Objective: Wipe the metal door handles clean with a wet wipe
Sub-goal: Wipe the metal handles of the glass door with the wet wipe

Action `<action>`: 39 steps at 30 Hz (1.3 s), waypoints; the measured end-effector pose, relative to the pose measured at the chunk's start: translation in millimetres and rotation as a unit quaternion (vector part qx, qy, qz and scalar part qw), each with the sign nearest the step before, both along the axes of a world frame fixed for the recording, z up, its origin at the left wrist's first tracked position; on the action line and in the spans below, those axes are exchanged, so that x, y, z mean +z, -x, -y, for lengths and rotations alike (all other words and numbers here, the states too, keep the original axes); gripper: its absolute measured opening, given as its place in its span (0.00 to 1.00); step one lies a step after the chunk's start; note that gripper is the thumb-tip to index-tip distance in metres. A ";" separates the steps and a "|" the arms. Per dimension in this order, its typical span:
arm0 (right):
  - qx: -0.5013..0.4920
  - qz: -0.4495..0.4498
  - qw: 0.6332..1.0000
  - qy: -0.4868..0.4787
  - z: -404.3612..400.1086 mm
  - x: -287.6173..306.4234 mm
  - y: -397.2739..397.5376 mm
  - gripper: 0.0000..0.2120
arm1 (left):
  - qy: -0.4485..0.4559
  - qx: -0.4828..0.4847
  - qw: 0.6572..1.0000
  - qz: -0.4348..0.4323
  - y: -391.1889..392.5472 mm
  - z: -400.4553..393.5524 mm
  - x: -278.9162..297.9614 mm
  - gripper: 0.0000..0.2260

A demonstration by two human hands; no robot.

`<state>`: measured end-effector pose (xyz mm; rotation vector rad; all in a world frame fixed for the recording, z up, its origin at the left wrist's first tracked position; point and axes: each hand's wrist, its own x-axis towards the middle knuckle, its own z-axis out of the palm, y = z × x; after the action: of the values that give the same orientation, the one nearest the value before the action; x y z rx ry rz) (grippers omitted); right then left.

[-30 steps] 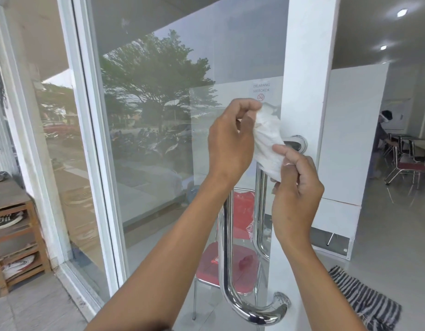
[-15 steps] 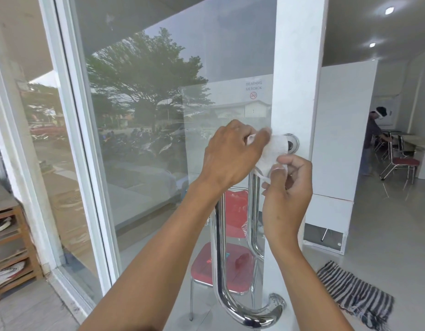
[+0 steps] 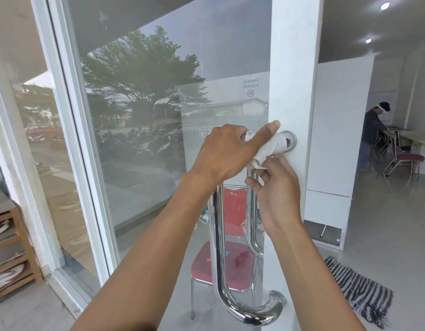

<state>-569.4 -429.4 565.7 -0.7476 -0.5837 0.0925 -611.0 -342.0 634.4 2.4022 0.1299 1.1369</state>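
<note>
A shiny chrome pull handle runs down the white frame of a glass door and curves into a round mount near the bottom. Its top end meets a round metal mount. A crumpled white wet wipe is wrapped over the handle's top bend beside that mount. My left hand presses the wipe from above, thumb stretched toward the frame. My right hand pinches the wipe's lower edge from below. A second chrome handle shows behind the glass.
A red chair stands behind the glass. A striped rug lies on the floor at the right. A person stands by a table and chairs at the far right. A wooden shoe rack stands at the left.
Both hands brought the wipe down from above the mount onto the handle's top bend. My left thumb now reaches toward the door frame, and the wipe is wrapped tighter.
</note>
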 end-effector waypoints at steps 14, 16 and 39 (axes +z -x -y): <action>-0.094 -0.037 0.995 0.007 5.2 -12.5 -2.6 0.12 | -0.211 0.043 0.976 -0.015 1.2 9.0 -0.4 0.20; -0.092 -0.038 0.995 0.001 4.4 -14.2 -3.8 0.16 | -0.219 0.064 0.973 -0.039 2.9 11.1 4.2 0.22; -0.098 -0.023 0.995 -0.011 0.9 -26.9 -14.1 0.18 | -0.345 0.161 0.921 -0.084 -14.8 42.8 12.7 0.21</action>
<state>-555.2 -430.2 538.9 -0.7766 -0.4641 -0.0782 -596.2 -384.9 647.1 3.2016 0.2155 1.2700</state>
